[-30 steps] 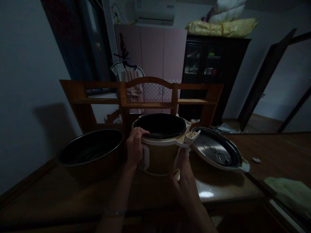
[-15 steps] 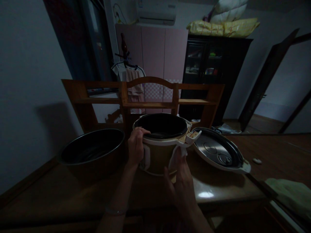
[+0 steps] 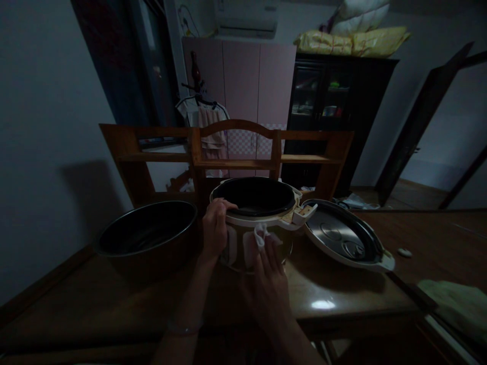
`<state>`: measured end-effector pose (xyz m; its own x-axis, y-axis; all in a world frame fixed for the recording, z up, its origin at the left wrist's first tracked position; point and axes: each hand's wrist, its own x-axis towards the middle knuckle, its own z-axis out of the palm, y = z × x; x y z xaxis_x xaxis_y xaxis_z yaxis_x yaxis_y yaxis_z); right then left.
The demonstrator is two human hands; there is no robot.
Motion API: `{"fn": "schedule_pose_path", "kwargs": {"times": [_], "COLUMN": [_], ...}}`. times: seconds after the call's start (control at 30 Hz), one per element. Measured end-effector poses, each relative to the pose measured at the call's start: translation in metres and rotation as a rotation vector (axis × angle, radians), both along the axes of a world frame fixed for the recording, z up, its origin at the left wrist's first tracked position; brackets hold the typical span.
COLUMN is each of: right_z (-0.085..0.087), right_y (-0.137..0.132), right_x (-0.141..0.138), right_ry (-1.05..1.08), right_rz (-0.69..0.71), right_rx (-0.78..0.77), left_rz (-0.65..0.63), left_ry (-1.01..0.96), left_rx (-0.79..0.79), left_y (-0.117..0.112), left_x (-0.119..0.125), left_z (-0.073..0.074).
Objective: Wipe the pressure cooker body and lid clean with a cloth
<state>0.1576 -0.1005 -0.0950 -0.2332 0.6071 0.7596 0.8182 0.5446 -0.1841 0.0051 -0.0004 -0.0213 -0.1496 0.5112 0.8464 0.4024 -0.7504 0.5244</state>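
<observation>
A white-rimmed rice cooker [image 3: 233,238] stands open in the middle of the desk, dark inside. My left hand [image 3: 215,228] grips its near left rim, thumb over the edge. Pressed against the cooker's front by my right hand [image 3: 268,279] is a crumpled white tissue [image 3: 261,234]; whether it is paper or thin cloth I cannot tell for sure. The dark inner pot [image 3: 152,261] sits to the left, apart from the cooker. To the right lies the cooker's lid [image 3: 335,233], its metallic inner side facing up.
The wooden desk [image 3: 323,291] has a low shelf rack [image 3: 236,165] along its back. A small white object [image 3: 404,252] and pale green fabric [image 3: 452,304] lie at the right. A wall borders the left side.
My right hand has moved left with the tissue, from under the cooker's latch to the middle of its front. The left hand keeps its hold on the rim.
</observation>
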Motion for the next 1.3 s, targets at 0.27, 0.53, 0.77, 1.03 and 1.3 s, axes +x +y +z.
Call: {"fn": "schedule_pose_path", "kwargs": {"times": [0.27,0.53,0.77,1.03,1.3], "right_z": [-0.005,-0.013,-0.030,-0.043,-0.045], "right_y": [0.000,-0.001,-0.004,-0.012,-0.016], "right_x": [-0.019,-0.011,0.003,0.028,0.049], "right_ry": [-0.127,-0.147,-0.155,-0.178,-0.136], "right_rz": [0.051,0.067,0.042,-0.009,-0.044], "right_rx": [-0.015,-0.037,-0.044,-0.076,-0.050], "left_rz": [0.014,0.014,0.033,0.017,0.023], "left_ry": [-0.001,0.008,0.026,0.029,0.027], "left_rx": [-0.027,-0.024,-0.038,-0.035,-0.031], "left_y": [-0.003,-0.004,-0.005,-0.006,-0.006], "left_x": [0.001,0.001,0.000,0.000,0.001], "left_z": [0.001,0.002,0.003,0.004,0.004]}}
